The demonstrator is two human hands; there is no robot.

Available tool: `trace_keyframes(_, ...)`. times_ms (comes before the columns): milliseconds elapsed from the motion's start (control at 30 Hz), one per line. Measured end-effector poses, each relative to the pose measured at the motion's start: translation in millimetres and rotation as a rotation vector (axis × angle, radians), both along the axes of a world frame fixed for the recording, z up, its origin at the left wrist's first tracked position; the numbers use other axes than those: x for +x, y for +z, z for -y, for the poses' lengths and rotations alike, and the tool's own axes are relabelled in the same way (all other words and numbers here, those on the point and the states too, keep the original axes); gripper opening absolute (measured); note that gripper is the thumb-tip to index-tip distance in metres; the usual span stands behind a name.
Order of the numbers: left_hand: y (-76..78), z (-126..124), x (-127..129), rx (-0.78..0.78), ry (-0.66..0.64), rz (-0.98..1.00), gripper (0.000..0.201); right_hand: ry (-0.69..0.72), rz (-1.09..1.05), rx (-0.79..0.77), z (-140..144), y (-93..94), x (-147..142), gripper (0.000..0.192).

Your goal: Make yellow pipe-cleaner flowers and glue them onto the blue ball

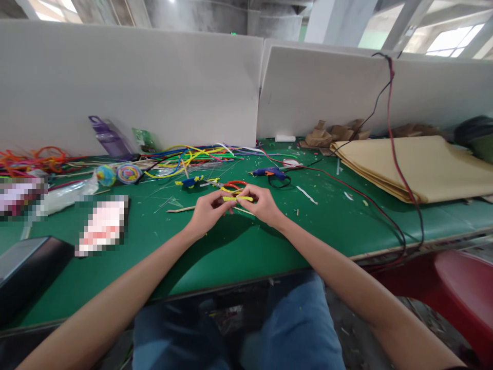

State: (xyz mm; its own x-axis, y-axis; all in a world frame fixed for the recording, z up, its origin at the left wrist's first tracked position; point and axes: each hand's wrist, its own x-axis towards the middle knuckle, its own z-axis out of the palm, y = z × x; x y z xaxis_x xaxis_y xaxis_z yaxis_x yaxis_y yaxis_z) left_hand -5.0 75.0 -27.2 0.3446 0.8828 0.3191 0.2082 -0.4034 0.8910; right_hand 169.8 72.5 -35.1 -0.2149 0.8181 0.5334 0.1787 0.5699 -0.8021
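Green table (239, 252), near edge, both hands (236, 205)

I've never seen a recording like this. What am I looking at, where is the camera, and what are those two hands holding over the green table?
There is no machine here: a person wears a camera on the head, so you look down along their own arms. The left hand and the right hand together pinch a short yellow pipe cleaner, one at each end, just above the green table. Behind the hands lie red-handled scissors, a blue glue gun and a tangle of coloured pipe cleaners. To the right is a stack of tan sheets, crossed by a red and black cable. A purple bottle lies at the back left, against the white divider.
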Motion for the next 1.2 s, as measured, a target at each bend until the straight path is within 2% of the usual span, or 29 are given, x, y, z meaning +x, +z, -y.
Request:
trace_keyframes(367,-1.6,-0.1,-1.0,0.087,0.026,-0.046,0.020,-0.008,0.008,-0.029,0.3,1.1,0.3,0.010)
trace_keyframes(467,-2.5,-0.1,-2.3,0.171,0.029,-0.110,0.018,0.026,-0.008,-0.131,0.2,2.5,1.0,0.010)
trace_keyframes(633,-6.5,-1.2,-4.4,0.397,0.055,-0.232,0.013,0.182,-0.086,-0.346,-3.2,1.4,2.8,0.013)
trace_keyframes(733,-8.7,-1.6,-4.1,0.473,0.072,-0.244,0.013,0.254,-0.166,-0.452,-5.2,-0.5,3.2,0.015)
trace_keyframes(833,-8.7,-1.5,-2.8,0.404,0.067,-0.213,0.015,0.287,-0.215,-0.519,-5.4,-0.4,2.2,0.014)
trace_keyframes(967,-5.2,0.0,0.6,0.136,0.032,-0.021,0.020,0.278,-0.258,-0.545,-4.2,1.3,-0.5,0.014)
trace_keyframes(1033,-3.5,0.7,2.4,0.049,0.006,0.065,0.020,0.296,-0.287,-0.557,-4.3,1.5,-1.5,0.016)
trace_keyframes(1200,-2.1,-1.2,3.2,0.008,-0.020,0.125,0.018,0.317,-0.305,-0.556,-8.3,-0.7,0.0,0.018)
